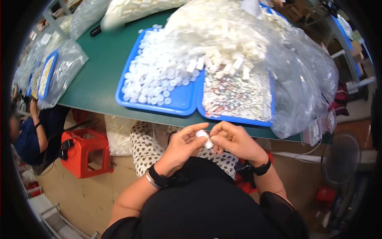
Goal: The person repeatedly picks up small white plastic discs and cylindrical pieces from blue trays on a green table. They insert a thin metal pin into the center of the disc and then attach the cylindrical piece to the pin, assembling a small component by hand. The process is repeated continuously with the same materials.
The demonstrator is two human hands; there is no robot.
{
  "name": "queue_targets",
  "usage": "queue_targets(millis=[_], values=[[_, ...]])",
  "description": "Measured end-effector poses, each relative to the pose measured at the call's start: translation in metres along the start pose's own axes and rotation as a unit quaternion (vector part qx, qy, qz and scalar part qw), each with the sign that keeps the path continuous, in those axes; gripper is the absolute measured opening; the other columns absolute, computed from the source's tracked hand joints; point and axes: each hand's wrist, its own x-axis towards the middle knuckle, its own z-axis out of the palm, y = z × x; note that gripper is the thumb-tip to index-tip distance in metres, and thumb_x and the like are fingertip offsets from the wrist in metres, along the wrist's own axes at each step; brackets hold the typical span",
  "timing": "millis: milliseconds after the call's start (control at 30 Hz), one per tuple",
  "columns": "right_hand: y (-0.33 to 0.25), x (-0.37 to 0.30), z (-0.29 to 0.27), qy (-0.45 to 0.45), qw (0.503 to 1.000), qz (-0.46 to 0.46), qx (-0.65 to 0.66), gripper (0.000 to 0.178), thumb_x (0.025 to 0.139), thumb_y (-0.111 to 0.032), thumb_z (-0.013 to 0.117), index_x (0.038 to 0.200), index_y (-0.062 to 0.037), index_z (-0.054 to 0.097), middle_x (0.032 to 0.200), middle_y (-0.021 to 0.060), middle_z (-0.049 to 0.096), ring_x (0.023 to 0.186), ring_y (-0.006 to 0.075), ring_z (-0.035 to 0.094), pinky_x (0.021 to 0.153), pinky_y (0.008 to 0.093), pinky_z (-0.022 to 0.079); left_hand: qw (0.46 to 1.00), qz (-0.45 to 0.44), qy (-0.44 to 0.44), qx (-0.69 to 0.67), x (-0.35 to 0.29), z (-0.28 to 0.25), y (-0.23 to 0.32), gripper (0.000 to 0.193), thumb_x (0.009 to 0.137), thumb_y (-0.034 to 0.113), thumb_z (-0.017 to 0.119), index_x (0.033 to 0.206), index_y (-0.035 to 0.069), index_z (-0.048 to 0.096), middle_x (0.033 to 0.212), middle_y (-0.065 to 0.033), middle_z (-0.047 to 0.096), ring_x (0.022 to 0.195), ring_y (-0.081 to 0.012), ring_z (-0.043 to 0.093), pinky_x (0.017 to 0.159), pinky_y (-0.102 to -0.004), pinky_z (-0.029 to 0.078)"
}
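Observation:
Just past the table's front edge, my left hand (184, 144) is closed on a small white plastic cylinder (204, 139), gripped between thumb and fingers. My right hand (237, 140) is beside it, with thumb and fingertips pinched together at the cylinder's right side. Whatever those fingertips hold, if anything, is too small to make out. Beyond my hands stands a blue tray (181, 99) of translucent white round caps (153, 75). Touching it on the right is a second blue tray (238, 118) full of thin metal-and-red pieces (234, 95). White cylinders (227, 59) spill from a clear plastic bag onto that tray.
The trays rest on a green table (99, 75). Clear plastic bags (294, 91) crowd its right side, and another full bag (139, 10) lies at the back. A red stool (85, 153) and another person's arm (39, 127) are at left. A fan (341, 157) stands at right.

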Motion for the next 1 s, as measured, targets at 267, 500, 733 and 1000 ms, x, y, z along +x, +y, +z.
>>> queue_targets(millis=[267, 500, 733, 1000], values=[[0.029, -0.012, -0.168, 0.449, 0.607, -0.024, -0.656, 0.017, 0.084, -0.007, 0.066, 0.099, -0.0009, 0.062, 0.095, 0.0184, 0.065, 0.091, 0.0384, 0.061, 0.077, 0.0474, 0.048, 0.992, -0.026, -0.014, -0.123, 0.000, 0.002, 0.001, 0.022, 0.103, 0.025, 0.055, 0.116, 0.008, 0.050, 0.099, -0.0091, 0.064, 0.070, -0.0097, 0.055, 0.067, -0.0250, 0.048], [0.042, -0.010, -0.189, 0.439, 0.570, -0.048, -0.693, 0.014, 0.082, -0.007, 0.067, 0.091, 0.0005, 0.059, 0.091, 0.0195, 0.059, 0.088, 0.0384, 0.056, 0.078, 0.0479, 0.044, 0.991, -0.029, -0.066, -0.114, -0.003, 0.004, 0.006, 0.028, 0.105, 0.024, 0.050, 0.124, 0.004, 0.052, 0.103, -0.0072, 0.062, 0.080, -0.0089, 0.055, 0.075, -0.0257, 0.049], [-0.005, -0.014, -0.043, 0.227, 0.934, -0.066, -0.269, 0.027, 0.094, -0.010, 0.063, 0.117, 0.0016, 0.055, 0.098, 0.0177, 0.063, 0.081, 0.0306, 0.063, 0.069, 0.0376, 0.050, 0.986, 0.000, -0.023, -0.162, 0.001, -0.008, 0.004, 0.024, 0.104, 0.023, 0.053, 0.109, 0.000, 0.056, 0.086, -0.0038, 0.058, 0.075, -0.0095, 0.054, 0.071, -0.0240, 0.047], [0.013, 0.000, 0.015, 0.143, 0.892, -0.265, -0.337, 0.026, 0.087, -0.004, 0.068, 0.110, 0.0001, 0.058, 0.094, 0.0147, 0.063, 0.082, 0.0291, 0.062, 0.072, 0.0380, 0.049, 0.992, 0.057, 0.016, -0.109, 0.001, -0.003, -0.003, 0.019, 0.103, 0.023, 0.055, 0.110, 0.006, 0.054, 0.092, -0.0022, 0.058, 0.076, -0.0075, 0.053, 0.071, -0.0234, 0.046]])
